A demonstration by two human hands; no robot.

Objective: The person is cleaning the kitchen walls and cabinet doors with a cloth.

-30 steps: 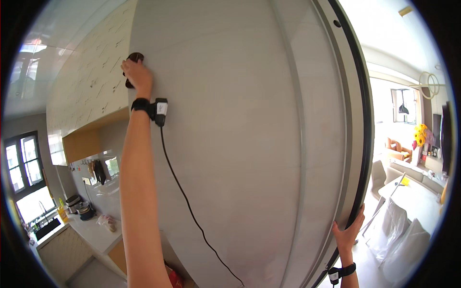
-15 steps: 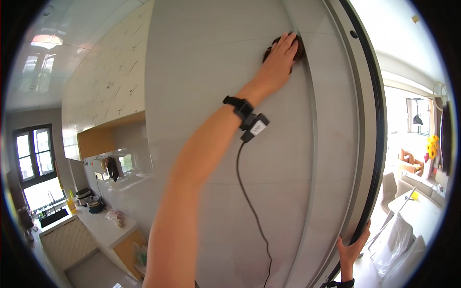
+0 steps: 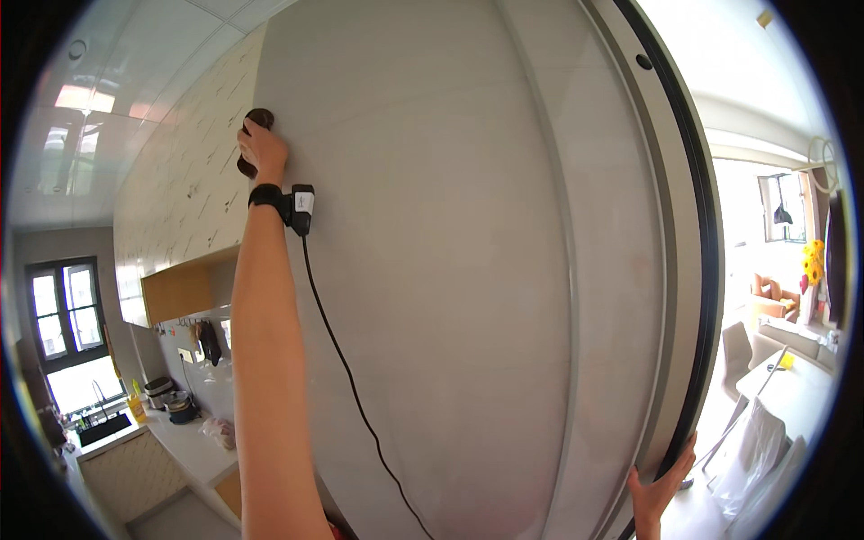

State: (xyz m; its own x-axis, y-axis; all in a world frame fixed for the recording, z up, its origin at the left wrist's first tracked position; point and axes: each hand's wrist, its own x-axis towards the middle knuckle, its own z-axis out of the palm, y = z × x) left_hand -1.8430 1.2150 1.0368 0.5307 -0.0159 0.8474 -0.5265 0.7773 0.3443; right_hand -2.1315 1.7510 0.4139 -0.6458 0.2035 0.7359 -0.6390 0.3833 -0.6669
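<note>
My left hand (image 3: 263, 148) is raised at the upper left, its fingers closed on a dark brown cloth (image 3: 260, 118). The cloth is pressed at the seam between the smooth grey wall panel (image 3: 414, 225) and a pale, streak-patterned wall cabinet (image 3: 200, 157). Around the left wrist is a black band with a small box (image 3: 302, 202), and a black cable (image 3: 346, 364) hangs from it across the panel. Low on the right, my right hand (image 3: 659, 490) grips the edge of the door frame (image 3: 688, 360), thumb on the near side and fingers around the dark edge.
A kitchen counter (image 3: 184, 443) with a rice cooker (image 3: 160, 390), a pot (image 3: 183, 409) and a plastic bag (image 3: 218, 432) runs along the lower left. Beyond the frame on the right are a white table (image 3: 796, 382), plastic-covered chairs (image 3: 756, 450) and sunflowers (image 3: 813, 263).
My left hand has swept the cloth leftward across the panel, from beside its right-hand vertical strip to the cabinet seam. My right hand stays on the door frame.
</note>
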